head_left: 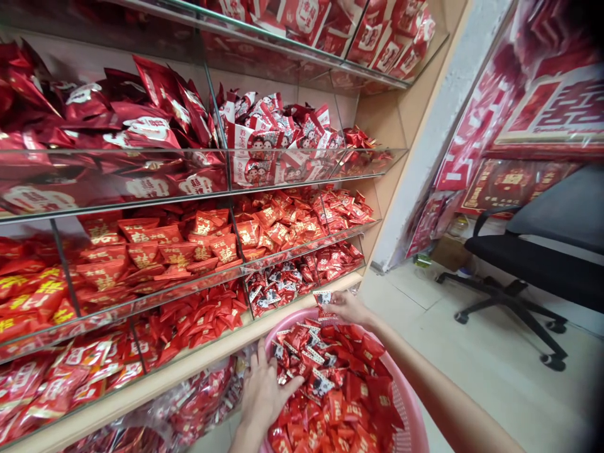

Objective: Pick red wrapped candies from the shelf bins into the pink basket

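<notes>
A pink plastic basket (414, 412) stands below the shelves, heaped with small red candy packets (352, 409). Among them are several packets with white-and-black cartoon prints (319, 382). My left hand (264, 387) lies at the basket's left rim, fingers spread and thumb stretched over the packets, holding nothing. At the basket's far rim, my right hand (350, 308) pinches a candy packet (323, 298) with a similar cartoon print. That packet is in front of a low shelf compartment of matching cartoon packets (278, 286).
Glass-fronted shelves (302, 242) hold red packets sorted by dividers. A wooden ledge (189, 371) runs along their base, with clear bags of packets (202, 393) beneath. To the right are a black office chair (533, 264) and red decorations (557, 107) on the wall.
</notes>
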`<action>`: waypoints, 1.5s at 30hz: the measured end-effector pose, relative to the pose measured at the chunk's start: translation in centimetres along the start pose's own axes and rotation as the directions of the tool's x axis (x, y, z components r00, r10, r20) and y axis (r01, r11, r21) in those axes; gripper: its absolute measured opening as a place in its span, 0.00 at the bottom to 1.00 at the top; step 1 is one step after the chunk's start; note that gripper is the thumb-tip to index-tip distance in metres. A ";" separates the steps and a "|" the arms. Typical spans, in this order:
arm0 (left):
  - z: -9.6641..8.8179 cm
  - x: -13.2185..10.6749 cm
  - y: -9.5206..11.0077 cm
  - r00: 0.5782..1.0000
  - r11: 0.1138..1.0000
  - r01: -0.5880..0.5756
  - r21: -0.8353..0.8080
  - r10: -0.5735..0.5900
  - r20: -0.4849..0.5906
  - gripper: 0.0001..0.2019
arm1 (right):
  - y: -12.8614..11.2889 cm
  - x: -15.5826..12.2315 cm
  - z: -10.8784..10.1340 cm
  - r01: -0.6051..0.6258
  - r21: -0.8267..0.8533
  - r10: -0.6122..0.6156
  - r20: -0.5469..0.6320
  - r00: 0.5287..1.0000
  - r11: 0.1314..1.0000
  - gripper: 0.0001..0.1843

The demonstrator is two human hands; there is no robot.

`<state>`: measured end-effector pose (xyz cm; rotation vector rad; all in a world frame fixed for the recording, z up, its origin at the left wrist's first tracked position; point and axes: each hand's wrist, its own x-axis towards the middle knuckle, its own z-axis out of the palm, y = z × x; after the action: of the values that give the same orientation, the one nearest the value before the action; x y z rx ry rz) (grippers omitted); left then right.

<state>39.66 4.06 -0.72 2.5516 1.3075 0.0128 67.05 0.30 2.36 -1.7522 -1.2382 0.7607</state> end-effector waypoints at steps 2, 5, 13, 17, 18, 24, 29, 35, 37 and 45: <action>0.1 0.0 0.0 1.000 1.000 -0.008 0.003 0.008 -0.012 0.40 | 1.6 0.1 -0.4 0.039 -0.145 -0.037 0.014 0.999 0.989 0.20; 0.0 0.1 0.0 1.000 1.000 -0.007 0.013 0.008 -0.002 0.41 | 2.9 0.5 -0.3 0.023 -0.362 -0.006 0.047 0.999 0.932 0.17; 0.2 0.2 -0.2 1.000 1.000 -0.009 -0.002 0.009 -0.007 0.38 | 0.5 0.7 1.3 -0.055 -0.688 0.163 0.094 0.982 0.723 0.10; 0.3 0.1 -0.3 1.000 0.999 0.001 -0.034 -0.001 0.001 0.37 | -0.7 0.5 2.4 -0.087 -0.749 0.212 0.073 0.974 0.657 0.10; 0.3 0.1 -0.3 1.000 0.999 0.000 -0.037 0.000 -0.002 0.37 | -0.9 0.4 2.6 -0.087 -0.753 0.221 0.079 0.972 0.652 0.10; 0.3 0.2 -0.3 1.000 0.999 0.003 -0.047 -0.002 0.007 0.37 | -2.3 -0.3 2.5 -0.075 -0.703 0.239 0.138 0.961 0.707 0.12; 0.3 0.2 -0.4 1.000 0.999 0.007 -0.042 -0.007 0.007 0.37 | -3.4 0.6 1.5 -0.109 -0.550 0.141 0.016 0.990 0.828 0.13; 0.1 0.1 -0.3 1.000 0.999 0.014 -0.041 -0.013 0.022 0.37 | -5.8 4.1 4.6 -0.148 -0.038 0.141 -0.143 0.980 0.988 0.08; -0.1 0.0 -0.2 0.999 0.999 0.021 -0.042 -0.020 0.029 0.37 | -6.4 5.5 6.4 -0.192 0.104 0.204 -0.124 0.971 0.976 0.12; -0.2 0.0 -0.2 0.999 0.999 0.019 -0.034 -0.018 0.027 0.36 | -7.4 9.7 10.2 -0.335 0.475 0.385 -0.008 0.923 0.814 0.17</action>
<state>39.51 4.20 -0.58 2.5025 1.3104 -0.0022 58.43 13.53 4.05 -1.6045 -0.5787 1.0716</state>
